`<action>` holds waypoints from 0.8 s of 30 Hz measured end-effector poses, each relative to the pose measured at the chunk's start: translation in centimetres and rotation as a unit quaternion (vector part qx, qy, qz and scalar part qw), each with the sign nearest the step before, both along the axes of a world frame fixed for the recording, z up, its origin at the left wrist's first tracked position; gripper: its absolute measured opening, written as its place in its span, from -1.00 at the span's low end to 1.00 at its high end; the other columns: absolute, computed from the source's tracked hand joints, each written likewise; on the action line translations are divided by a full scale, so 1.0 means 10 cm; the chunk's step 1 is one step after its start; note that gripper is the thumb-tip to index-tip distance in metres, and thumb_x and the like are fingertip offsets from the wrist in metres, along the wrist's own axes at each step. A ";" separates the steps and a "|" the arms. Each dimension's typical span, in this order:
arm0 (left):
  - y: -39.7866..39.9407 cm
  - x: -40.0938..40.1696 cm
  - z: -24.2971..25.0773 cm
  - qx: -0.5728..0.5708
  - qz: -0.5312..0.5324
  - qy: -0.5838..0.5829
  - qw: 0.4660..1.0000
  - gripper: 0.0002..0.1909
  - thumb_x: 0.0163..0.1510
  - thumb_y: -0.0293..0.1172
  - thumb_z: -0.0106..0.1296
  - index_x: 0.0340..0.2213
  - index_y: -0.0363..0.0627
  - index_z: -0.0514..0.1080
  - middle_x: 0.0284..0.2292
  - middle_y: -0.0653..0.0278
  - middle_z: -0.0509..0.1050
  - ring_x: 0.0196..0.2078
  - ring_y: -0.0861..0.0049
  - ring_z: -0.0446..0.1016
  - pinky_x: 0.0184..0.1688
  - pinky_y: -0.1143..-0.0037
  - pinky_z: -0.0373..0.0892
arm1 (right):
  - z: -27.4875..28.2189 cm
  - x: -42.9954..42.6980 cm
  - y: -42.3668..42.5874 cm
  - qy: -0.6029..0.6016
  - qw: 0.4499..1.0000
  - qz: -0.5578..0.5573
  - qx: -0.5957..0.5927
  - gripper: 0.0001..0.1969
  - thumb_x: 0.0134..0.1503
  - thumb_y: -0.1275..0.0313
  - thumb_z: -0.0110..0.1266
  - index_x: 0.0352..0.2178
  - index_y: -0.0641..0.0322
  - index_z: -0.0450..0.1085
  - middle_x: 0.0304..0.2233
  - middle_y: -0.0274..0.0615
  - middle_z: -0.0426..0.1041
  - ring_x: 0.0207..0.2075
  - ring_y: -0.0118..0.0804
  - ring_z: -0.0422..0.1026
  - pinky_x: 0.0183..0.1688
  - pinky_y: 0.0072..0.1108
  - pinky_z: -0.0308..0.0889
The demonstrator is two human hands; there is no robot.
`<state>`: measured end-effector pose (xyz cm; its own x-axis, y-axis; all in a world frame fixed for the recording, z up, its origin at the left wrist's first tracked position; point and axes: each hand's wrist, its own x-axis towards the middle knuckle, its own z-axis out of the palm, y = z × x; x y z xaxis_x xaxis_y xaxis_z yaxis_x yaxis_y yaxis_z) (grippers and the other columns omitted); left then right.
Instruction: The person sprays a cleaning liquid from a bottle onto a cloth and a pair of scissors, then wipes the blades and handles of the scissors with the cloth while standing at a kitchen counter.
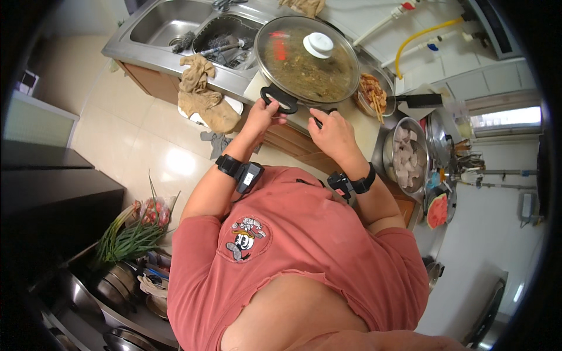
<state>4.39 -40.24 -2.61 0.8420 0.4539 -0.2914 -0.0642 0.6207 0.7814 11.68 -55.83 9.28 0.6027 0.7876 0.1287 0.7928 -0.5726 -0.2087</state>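
A wide pan (314, 77) under a glass lid stands at the counter's edge, brown-green food showing through the glass. The lid carries a white knob (318, 45) and a red printed mark. My left hand (265, 115) has its fingers on the pan's black loop handle (279, 100), gripping its near side. Close by, my right hand (334, 131) holds a small black-handled tool (318, 123). A thin metal part of it reaches toward the base of the loop handle; my fingers hide most of the tool, and its kind is unclear.
Right of the pan sit a bowl of sliced meat (373, 93) with chopsticks, a cleaver (419, 101) and a steel bowl of pale chunks (406, 153). Cut watermelon (437, 211) lies farther along. A double sink (171, 22) and brown cloths (204, 98) are to the left; spring onions (131, 239) lie behind.
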 end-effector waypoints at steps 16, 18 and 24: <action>-0.04 -0.01 0.07 0.025 0.007 0.011 1.000 -0.85 0.14 -0.34 -0.21 -0.31 -0.16 0.21 -0.39 0.18 0.41 -0.39 0.48 0.44 -0.38 0.52 0.44 | -0.03 0.17 -0.29 0.090 0.986 0.066 0.121 -0.72 -0.08 0.33 0.02 -0.27 0.03 0.43 -0.52 -0.02 0.36 -0.48 -0.07 0.37 -0.40 -0.41 0.30; -0.05 0.00 0.09 0.021 0.005 0.017 1.000 -0.84 0.14 -0.34 -0.22 -0.31 -0.17 0.21 -0.39 0.19 0.41 -0.40 0.49 0.44 -0.37 0.52 0.44 | -0.12 0.22 -0.29 0.100 0.982 0.077 0.142 -0.73 -0.08 0.34 0.03 -0.27 0.04 0.44 -0.54 -0.04 0.35 -0.50 -0.09 0.36 -0.42 -0.42 0.29; -0.06 0.00 0.10 0.035 0.006 0.025 0.999 -0.83 0.15 -0.32 -0.22 -0.29 -0.16 0.21 -0.39 0.20 0.41 -0.40 0.49 0.44 -0.35 0.51 0.43 | -0.42 0.47 -0.24 0.213 0.956 0.104 0.174 -0.73 -0.04 0.43 -0.01 -0.24 0.10 0.42 -0.58 -0.12 0.30 -0.51 -0.22 0.32 -0.42 -0.52 0.24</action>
